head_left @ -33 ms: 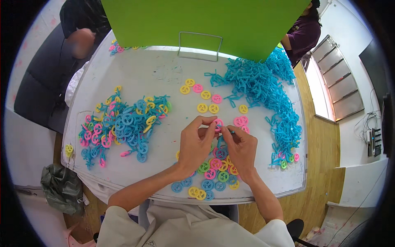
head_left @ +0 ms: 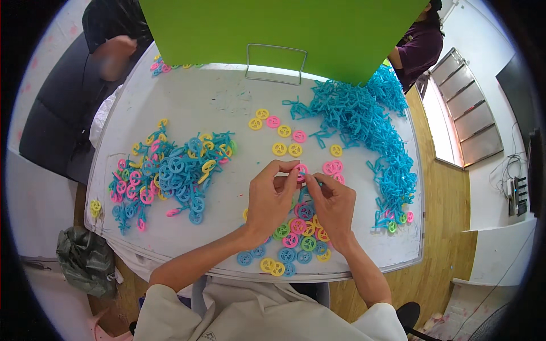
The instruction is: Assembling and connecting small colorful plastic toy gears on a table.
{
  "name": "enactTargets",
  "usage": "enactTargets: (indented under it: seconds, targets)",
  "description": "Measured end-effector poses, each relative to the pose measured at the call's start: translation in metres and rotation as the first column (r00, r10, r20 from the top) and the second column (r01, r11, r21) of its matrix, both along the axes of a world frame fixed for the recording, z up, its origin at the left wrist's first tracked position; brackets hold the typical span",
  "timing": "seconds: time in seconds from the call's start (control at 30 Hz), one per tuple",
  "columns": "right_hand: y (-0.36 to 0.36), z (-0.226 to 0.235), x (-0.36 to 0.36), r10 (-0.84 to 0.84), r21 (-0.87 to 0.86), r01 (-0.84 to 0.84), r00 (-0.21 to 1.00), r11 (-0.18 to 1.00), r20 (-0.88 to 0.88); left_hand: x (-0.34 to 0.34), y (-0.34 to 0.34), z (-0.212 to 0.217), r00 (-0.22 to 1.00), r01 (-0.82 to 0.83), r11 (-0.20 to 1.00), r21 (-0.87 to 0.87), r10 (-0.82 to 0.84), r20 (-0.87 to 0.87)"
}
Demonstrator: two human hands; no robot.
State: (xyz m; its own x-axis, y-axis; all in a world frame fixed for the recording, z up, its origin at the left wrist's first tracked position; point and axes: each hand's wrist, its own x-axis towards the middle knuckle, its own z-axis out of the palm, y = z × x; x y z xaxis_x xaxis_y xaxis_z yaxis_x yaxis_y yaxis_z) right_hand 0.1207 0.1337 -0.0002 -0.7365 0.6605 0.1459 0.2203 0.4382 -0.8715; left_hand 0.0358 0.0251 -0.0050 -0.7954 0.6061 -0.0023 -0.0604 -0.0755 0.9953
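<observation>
Between the thumb and fingers of my left hand (head_left: 274, 193) is a small pink spoked wheel (head_left: 302, 172). My right hand (head_left: 334, 204) is closed at the wheel's right side, pinching a blue forked plastic piece (head_left: 305, 195) that is mostly hidden by the fingers. Both hands meet above a pile of loose pink, yellow, green and blue wheels (head_left: 290, 241) close to the table's front edge. Several pink wheels (head_left: 329, 167) lie just right of the held one.
Left on the white table (head_left: 187, 238) is a heap of wheels joined to blue pieces (head_left: 176, 165). Loose blue forked pieces (head_left: 352, 113) spread down the right side. A green panel (head_left: 273, 34) stands across the back, a wire loop (head_left: 277, 45) before it. Other people are at both far corners.
My hands and the wheel stay practically still. At the far left, another person's hand has shifted slightly.
</observation>
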Motion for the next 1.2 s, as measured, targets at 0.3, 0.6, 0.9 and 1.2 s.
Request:
enactTargets:
  seconds: [0.3,0.6,0.9,1.2]
  targets:
    - [0.017,0.0,0.005,0.236,-0.061,-0.237,0.971,0.97,-0.027,-0.019,0.0,-0.014,0.981,0.119,0.99,0.075,-0.129,0.145]
    - [0.042,-0.007,0.011,0.501,0.079,-0.499,0.865,0.863,-0.01,-0.023,0.001,-0.005,0.939,0.282,0.959,-0.033,-0.269,0.214]
    - [0.041,0.001,0.005,0.245,0.109,-0.229,0.955,0.967,-0.17,-0.023,-0.002,-0.032,0.689,-0.079,0.938,-0.337,-0.193,-0.698]
    - [0.04,-0.001,0.008,0.298,0.318,-0.258,0.951,0.912,-0.082,-0.033,-0.002,-0.001,0.974,0.227,0.967,-0.12,-0.224,0.038]
